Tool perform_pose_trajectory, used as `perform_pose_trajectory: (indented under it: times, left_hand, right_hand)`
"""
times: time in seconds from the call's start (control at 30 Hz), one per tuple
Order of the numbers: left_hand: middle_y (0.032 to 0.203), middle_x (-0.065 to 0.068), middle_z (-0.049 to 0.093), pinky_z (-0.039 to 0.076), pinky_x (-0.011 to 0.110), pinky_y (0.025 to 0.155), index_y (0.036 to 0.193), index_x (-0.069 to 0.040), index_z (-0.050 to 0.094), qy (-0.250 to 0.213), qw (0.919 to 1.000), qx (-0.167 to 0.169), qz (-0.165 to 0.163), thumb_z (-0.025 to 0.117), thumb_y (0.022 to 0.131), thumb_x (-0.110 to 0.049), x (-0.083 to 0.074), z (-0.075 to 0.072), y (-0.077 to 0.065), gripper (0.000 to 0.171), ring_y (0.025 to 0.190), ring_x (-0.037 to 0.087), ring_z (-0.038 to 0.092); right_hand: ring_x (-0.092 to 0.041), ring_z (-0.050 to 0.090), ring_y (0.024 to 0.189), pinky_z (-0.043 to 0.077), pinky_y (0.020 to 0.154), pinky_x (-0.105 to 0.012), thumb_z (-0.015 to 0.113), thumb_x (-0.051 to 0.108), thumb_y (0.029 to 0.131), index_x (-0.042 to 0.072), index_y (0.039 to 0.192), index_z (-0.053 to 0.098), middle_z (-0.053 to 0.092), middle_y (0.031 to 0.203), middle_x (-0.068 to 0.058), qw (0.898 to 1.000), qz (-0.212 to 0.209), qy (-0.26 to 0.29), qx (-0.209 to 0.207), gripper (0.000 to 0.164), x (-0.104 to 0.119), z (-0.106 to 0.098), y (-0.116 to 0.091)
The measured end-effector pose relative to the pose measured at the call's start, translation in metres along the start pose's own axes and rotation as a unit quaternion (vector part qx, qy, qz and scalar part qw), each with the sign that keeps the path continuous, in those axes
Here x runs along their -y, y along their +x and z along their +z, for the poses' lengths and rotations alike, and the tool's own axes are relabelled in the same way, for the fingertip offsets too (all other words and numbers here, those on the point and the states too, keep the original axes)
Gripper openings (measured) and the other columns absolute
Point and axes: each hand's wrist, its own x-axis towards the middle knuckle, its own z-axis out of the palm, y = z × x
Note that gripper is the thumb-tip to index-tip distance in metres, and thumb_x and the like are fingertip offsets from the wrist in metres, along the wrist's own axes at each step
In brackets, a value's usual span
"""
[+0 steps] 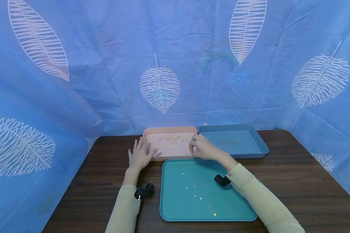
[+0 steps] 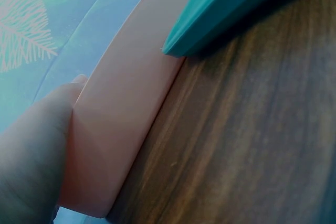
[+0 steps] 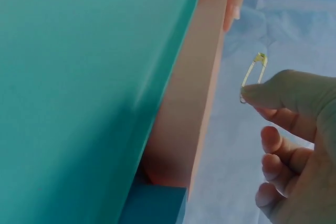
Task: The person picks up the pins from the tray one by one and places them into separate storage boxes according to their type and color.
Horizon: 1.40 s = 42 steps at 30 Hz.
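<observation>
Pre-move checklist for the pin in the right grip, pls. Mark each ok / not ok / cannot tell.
1. Pin secured: ok. The right grip pinches a gold safety pin.
2. Pink tray braced: ok. The left grip touches it at its left end.
3. Held pin's height above the tray floor: cannot tell. No view shows it.
4. Pins in pink tray all one colour: ok for those visible, all gold; the right grip may hide some.
5. Green tray free of gold: not ok. One gold pin lies near its front edge.
6. Silver pin count: cannot tell. Too small.
</observation>
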Motion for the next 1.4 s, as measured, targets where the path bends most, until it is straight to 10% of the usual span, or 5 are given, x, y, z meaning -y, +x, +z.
perform_pose_trajectory:
  times: [0.7, 1.4]
  left_hand:
    - [0.164, 0.012, 0.016, 0.011, 0.075, 0.111, 0.156, -0.015, 0.025, 0.007, 1.0, -0.004, -0.002, 0.05, 0.09, -0.067, -0.001, -0.001, 0.001, 0.087, 0.151, 0.039, 0.011]
    - [0.164, 0.012, 0.017, 0.01, 0.074, 0.112, 0.157, -0.017, 0.022, 0.007, 1.0, -0.003, -0.001, 0.049, 0.09, -0.068, 0.0, 0.0, 0.0, 0.088, 0.152, 0.037, 0.011]
  right_hand:
    - [-0.025, 0.039, 0.09, 0.032, 0.075, -0.038, 0.067, 0.008, 0.085, 0.018, 0.069, 0.056, 0.053, 0.095, -0.005, 0.99, 0.117, -0.074, -0.006, 0.022, -0.022, 0.013, 0.042]
    - [-0.024, 0.037, 0.083, 0.031, 0.072, -0.036, 0.067, 0.007, 0.087, 0.016, 0.068, 0.054, 0.051, 0.091, -0.006, 0.989, 0.113, -0.09, -0.033, 0.025, -0.027, 0.02, 0.05]
